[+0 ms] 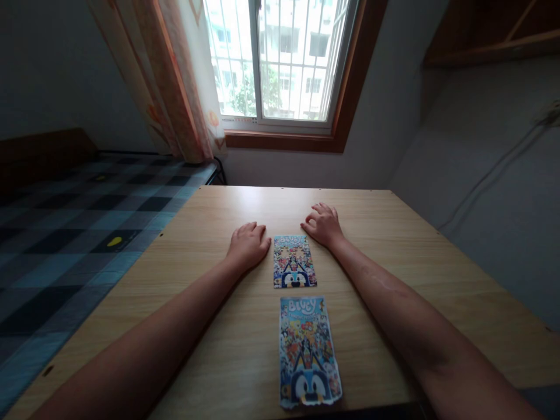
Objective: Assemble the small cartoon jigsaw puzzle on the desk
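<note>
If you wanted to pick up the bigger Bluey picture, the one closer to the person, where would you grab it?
I'd pinch the bigger Bluey picture at its near right corner, coming from the right. It lies flat on the table, thin and low, but its right and near edges look wavy, so a fingertip may slip under there more easily.

Shelf point(494, 52) cut off top right; far card title point(291, 240) seemingly blurred.

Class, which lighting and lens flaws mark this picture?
Head view: the window is blown out, its light glaring off the far tabletop; head view: the bed sits in gloom; head view: small figures on the nearer Bluey picture look soft.
</note>
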The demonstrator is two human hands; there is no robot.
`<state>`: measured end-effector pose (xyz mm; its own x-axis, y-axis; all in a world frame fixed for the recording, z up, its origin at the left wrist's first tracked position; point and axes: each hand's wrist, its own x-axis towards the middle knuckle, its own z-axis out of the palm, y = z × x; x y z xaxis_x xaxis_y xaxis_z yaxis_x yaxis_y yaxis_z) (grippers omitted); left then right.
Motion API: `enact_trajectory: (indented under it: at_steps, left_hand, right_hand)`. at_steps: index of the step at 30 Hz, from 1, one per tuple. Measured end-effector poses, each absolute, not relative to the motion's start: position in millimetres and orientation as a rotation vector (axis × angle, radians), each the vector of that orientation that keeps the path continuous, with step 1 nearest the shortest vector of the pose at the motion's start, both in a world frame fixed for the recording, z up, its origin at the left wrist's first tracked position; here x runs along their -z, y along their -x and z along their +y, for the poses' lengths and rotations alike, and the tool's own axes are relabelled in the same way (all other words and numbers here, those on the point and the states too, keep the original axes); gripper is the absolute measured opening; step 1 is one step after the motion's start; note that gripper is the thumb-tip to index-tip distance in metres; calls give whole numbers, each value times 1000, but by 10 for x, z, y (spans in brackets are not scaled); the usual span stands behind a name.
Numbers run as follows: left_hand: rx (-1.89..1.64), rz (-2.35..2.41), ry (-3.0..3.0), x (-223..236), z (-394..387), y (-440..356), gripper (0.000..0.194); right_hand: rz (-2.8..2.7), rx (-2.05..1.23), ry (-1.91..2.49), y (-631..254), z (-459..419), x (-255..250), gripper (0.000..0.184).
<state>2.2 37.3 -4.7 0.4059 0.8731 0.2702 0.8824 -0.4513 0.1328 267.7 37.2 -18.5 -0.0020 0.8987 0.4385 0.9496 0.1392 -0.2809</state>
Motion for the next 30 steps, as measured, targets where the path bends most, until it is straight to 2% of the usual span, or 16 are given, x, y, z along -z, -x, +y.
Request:
enact_trajectory:
  at_steps: [11, 17, 23, 30]
  left_hand:
    - [371, -1640, 2619, 18, 367, -21, 45]
    - [384, -1653, 2611, 12, 353, -6, 47]
    - [414, -1635, 2615, 21, 347, 3, 42]
    - [428, -1624, 2613, 31, 352, 7, 40]
  right_hand:
    - [-1946, 59, 1691, -2725, 386, 238, 18]
    - [-1816, 120, 1591, -2832, 382, 217, 41]
    - [-1776, 204, 1717, -2826, 313, 161, 23]
    - [-1927, 141, 1909, -2569, 260, 100, 30]
